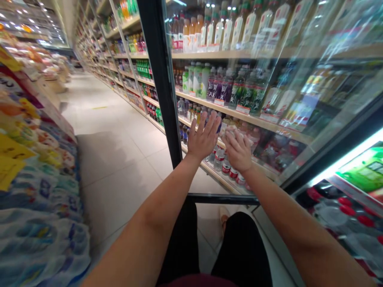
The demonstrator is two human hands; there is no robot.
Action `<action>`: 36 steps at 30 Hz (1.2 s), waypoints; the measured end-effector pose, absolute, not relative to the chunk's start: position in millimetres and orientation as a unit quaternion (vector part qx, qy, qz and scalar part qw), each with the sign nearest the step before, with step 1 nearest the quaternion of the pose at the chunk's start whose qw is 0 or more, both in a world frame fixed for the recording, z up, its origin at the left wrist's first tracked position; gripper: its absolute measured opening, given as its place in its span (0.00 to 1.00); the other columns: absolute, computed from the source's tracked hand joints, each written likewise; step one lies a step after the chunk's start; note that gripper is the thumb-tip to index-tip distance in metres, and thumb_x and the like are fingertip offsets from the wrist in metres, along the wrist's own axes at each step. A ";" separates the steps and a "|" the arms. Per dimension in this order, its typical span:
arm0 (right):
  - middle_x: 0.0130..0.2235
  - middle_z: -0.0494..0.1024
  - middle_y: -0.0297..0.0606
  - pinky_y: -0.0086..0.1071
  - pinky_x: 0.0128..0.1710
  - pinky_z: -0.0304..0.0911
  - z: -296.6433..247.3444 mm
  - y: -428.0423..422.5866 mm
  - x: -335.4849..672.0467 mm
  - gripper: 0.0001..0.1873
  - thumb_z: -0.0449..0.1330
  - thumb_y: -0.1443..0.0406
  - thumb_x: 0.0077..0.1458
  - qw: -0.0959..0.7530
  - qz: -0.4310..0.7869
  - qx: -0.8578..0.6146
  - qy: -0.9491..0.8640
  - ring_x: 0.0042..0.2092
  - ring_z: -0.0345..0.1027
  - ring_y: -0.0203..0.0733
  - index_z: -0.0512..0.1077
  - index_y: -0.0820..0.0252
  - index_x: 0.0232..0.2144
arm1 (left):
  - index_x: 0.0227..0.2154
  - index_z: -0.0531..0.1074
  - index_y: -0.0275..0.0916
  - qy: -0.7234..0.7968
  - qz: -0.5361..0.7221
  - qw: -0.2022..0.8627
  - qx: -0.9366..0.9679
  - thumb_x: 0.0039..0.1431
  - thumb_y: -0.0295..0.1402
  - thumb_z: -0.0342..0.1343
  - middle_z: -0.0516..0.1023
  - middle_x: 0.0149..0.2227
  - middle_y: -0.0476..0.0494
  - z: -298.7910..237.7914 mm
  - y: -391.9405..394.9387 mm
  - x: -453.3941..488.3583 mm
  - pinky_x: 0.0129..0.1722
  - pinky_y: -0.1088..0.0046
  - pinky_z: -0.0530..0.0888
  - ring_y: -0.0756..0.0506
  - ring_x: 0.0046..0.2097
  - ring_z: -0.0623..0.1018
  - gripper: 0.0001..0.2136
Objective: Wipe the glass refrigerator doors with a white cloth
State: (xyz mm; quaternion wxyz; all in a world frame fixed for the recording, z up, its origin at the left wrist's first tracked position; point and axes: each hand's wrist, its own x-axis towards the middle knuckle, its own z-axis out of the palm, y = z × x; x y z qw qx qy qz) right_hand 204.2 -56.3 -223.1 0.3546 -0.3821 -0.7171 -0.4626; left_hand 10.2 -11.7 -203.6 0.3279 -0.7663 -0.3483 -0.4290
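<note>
I face an open glass cooler door (269, 99) with a black frame in a shop aisle. My left hand (204, 136) lies flat on the glass, fingers stretched and spread, holding nothing. My right hand (238, 149) is beside it on the glass, pressing a pale crumpled cloth (231, 132) under its fingers. Through the glass, shelves of drink bottles (221, 85) show.
The cooler interior (356, 187) at the right is lit and holds red-capped bottles. A stack of wrapped bottle packs (38, 191) with yellow tags stands at my left. A tiled aisle (113, 147) runs ahead past more drink shelves (131, 67). My legs show below.
</note>
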 end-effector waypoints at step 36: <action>0.68 0.64 0.51 0.50 0.70 0.47 -237.0 -51.2 201.9 0.31 0.51 0.70 0.65 0.482 -0.424 -0.422 -0.640 0.74 0.43 0.54 0.60 0.59 0.70 | 0.65 0.66 0.37 -0.354 -0.447 0.399 -0.718 0.71 0.35 0.52 0.69 0.65 0.36 -307.9 -15.5 -11.3 0.74 0.53 0.42 0.39 0.73 0.51 0.22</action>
